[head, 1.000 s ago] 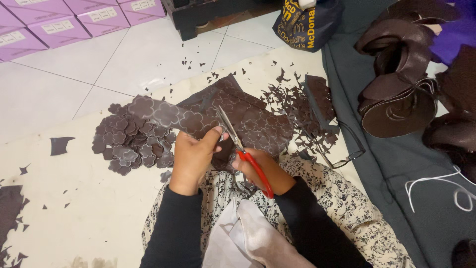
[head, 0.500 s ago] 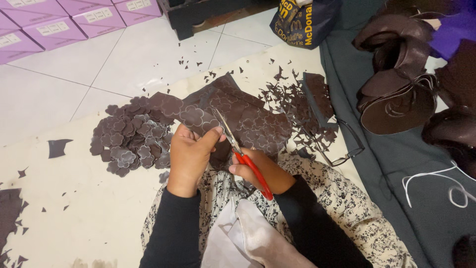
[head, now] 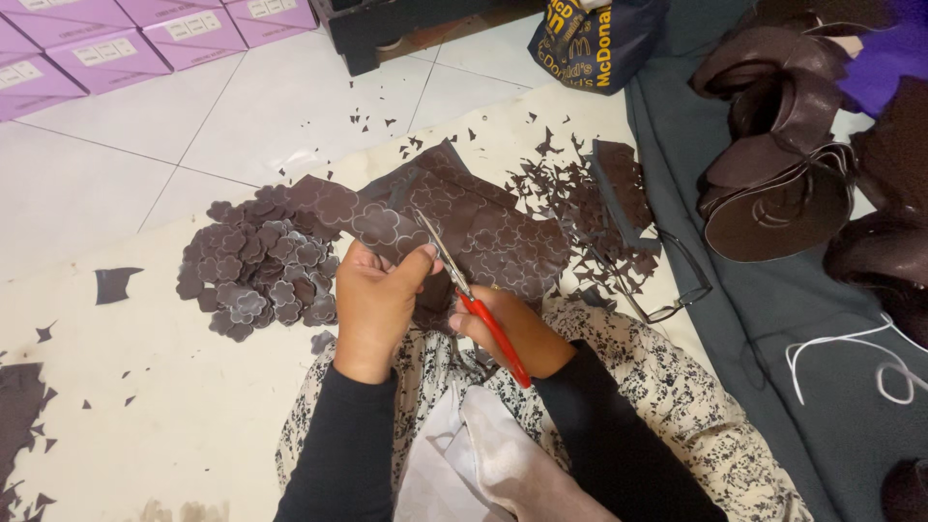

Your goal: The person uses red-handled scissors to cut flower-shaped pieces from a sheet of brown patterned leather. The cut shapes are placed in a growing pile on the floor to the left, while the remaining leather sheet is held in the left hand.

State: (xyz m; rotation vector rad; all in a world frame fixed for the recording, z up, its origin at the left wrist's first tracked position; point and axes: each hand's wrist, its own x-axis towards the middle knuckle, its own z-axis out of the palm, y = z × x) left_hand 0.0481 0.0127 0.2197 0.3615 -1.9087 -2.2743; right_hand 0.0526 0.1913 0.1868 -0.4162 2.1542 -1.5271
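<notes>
My left hand (head: 375,300) pinches a dark brown sheet (head: 454,217) printed with pale flower outlines, gripping it near its front edge. My right hand (head: 503,324) holds red-handled scissors (head: 469,295), whose blades point up and left and sit against the sheet beside my left thumb. The sheet spreads away from me over the cream floor mat. To the left lies a pile of cut brown flower shapes (head: 256,266).
Small brown offcuts (head: 580,198) litter the mat to the right of the sheet, with eyeglasses (head: 667,280) near them. A grey cloth (head: 773,319) holds rolled brown material (head: 773,184) at right. Purple boxes (head: 145,34) and a dark bag (head: 590,39) stand at the back.
The scissors and both hands have shifted slightly along the sheet; the view has barely changed otherwise.
</notes>
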